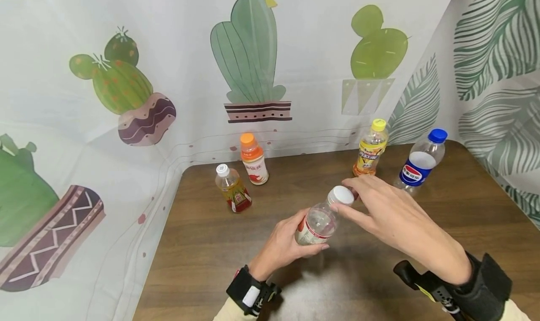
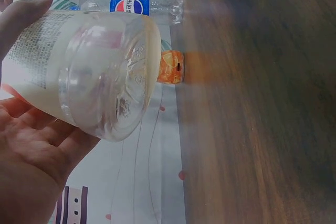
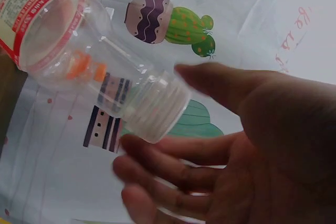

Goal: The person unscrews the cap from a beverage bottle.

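Note:
A clear plastic bottle [image 1: 321,223] with a white cap [image 1: 342,196] is tilted above the table. My left hand [image 1: 288,241] grips it round its red-and-cream label, thumb on one side and fingers on the other. In the left wrist view the bottle's base [image 2: 126,77] faces the camera, off the table. My right hand [image 1: 390,208] is at the cap, thumb and fingers spread on either side of it. From the right wrist, the cap [image 3: 157,107] sits between the thumb and loosely bent, blurred fingers, with a gap showing at the thumb.
Toward the back left of the brown table [image 1: 202,246] stand a white-capped bottle [image 1: 234,190] and an orange-capped bottle [image 1: 254,160]. At the back right are a yellow-capped bottle [image 1: 370,150] and a blue-capped cola bottle [image 1: 419,164]. A cactus-print cloth [image 1: 181,54] hangs behind.

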### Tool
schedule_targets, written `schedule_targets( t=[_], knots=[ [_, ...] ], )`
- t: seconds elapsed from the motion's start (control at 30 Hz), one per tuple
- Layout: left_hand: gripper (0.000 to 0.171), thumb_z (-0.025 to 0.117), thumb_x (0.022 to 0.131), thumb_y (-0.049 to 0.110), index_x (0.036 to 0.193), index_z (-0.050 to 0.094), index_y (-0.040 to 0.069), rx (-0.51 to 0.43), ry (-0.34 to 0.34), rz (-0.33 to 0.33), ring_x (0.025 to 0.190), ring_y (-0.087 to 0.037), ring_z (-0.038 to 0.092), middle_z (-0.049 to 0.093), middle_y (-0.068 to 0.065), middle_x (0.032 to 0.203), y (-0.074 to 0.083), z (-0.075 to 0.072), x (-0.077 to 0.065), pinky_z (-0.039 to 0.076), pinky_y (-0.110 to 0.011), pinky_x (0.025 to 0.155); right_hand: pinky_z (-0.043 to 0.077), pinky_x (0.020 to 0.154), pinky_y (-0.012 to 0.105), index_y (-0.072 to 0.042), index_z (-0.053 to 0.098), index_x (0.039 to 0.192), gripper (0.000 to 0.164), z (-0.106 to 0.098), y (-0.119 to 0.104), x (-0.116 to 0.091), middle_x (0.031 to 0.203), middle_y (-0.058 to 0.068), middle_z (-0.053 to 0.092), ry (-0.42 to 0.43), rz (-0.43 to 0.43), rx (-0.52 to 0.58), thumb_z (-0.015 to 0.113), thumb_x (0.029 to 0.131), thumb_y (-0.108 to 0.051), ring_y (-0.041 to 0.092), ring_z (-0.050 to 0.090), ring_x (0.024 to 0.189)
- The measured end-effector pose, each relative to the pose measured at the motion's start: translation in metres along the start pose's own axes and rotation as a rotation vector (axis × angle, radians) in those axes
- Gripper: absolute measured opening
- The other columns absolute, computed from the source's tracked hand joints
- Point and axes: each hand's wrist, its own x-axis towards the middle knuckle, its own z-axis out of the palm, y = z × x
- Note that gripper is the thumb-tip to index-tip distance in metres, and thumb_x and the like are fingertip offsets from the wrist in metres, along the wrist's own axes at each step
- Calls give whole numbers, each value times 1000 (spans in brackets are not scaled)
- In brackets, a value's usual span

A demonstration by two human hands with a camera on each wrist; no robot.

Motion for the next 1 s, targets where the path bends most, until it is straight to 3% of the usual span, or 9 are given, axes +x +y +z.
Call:
schedule_targets(
  t=[0.13,0.27,0.5,1.0],
  knots=[
    [75,82,77,48,139,51,22,-1,-3,-9,98,-3,63,68,6,117,1,0,1,54,-23,83,49,60,36,-12,66,109,50,-3,-3,2,88,-1,65,15,54,-34,62,91,-58,16,61,75],
    [75,82,76,49,139,51,23,8,-4,-14,97,-3,63,67,7,116,1,0,1,53,-21,82,35,49,26,-16,67,88,45,-5,-6,5,63,-8,50,7,118,-16,55,94,-58,10,45,55],
    [76,82,76,48,140,50,22,37,-10,-16,100,-6,64,67,5,119,2,0,2,54,-24,85,31,46,26,-20,58,64,50,0,-6,7,54,-9,40,-27,163,19,55,93,-61,9,39,50],
    [76,84,75,47,139,51,21,25,-1,-7,100,-6,64,68,5,119,3,-1,1,54,-25,85,33,46,23,-15,58,72,37,0,-7,8,58,-7,45,-9,109,59,67,93,-44,8,41,52]
  ],
)
